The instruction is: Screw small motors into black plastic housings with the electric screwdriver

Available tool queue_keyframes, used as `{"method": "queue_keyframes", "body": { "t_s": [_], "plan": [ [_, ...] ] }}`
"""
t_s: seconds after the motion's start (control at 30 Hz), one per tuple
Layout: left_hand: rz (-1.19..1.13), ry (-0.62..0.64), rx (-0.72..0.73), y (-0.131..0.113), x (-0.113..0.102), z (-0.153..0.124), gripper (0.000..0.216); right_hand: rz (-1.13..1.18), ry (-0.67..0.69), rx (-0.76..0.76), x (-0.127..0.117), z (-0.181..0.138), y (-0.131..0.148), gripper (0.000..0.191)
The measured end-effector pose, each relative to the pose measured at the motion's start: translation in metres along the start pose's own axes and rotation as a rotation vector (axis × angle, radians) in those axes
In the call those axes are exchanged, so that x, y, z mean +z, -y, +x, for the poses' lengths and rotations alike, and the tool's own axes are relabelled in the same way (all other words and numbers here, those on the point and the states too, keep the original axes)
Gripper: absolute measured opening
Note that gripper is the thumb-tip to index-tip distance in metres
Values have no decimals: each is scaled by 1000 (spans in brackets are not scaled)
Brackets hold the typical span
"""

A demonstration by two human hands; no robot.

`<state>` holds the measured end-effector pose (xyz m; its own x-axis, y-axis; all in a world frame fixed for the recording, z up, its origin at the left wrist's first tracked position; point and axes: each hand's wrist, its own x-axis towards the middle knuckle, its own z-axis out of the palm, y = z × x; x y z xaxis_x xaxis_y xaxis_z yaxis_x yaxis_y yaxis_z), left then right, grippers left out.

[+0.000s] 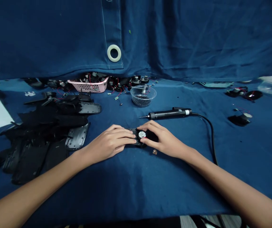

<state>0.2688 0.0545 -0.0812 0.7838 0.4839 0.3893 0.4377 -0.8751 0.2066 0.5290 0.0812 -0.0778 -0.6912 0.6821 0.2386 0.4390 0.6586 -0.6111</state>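
Note:
A small black plastic part (140, 136) with a round white-centred disc lies on the blue cloth (136, 183) in front of me. My left hand (110, 142) rests on its left end, fingers curled over it. My right hand (163, 139) grips its right end, thumb and fingers wrapped round the disc. A tiny brown piece (154, 152) lies on the cloth just below my right hand. Behind the hands lies a black electric screwdriver (170, 113), tip pointing left, its cable (210, 133) running right and toward me.
A heap of black plastic shells (43, 133) covers the left side. Farther back stand a pink basket (89, 85) of wired parts and a clear bowl (142, 96) of small dark pieces. More black parts (241, 118) lie at the right. A blue curtain (173, 38) hangs behind.

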Motion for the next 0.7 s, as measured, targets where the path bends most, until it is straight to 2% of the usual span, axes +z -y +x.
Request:
{"method": "queue_keyframes", "body": {
  "t_s": [0.17,0.7],
  "plan": [
    [0,14,12,0,-1,0,37,-22,-21,-17,2,3,2,19],
    [-36,50,33,8,-4,-4,40,-61,22,-44,0,6,-2,17]
  ]
}}
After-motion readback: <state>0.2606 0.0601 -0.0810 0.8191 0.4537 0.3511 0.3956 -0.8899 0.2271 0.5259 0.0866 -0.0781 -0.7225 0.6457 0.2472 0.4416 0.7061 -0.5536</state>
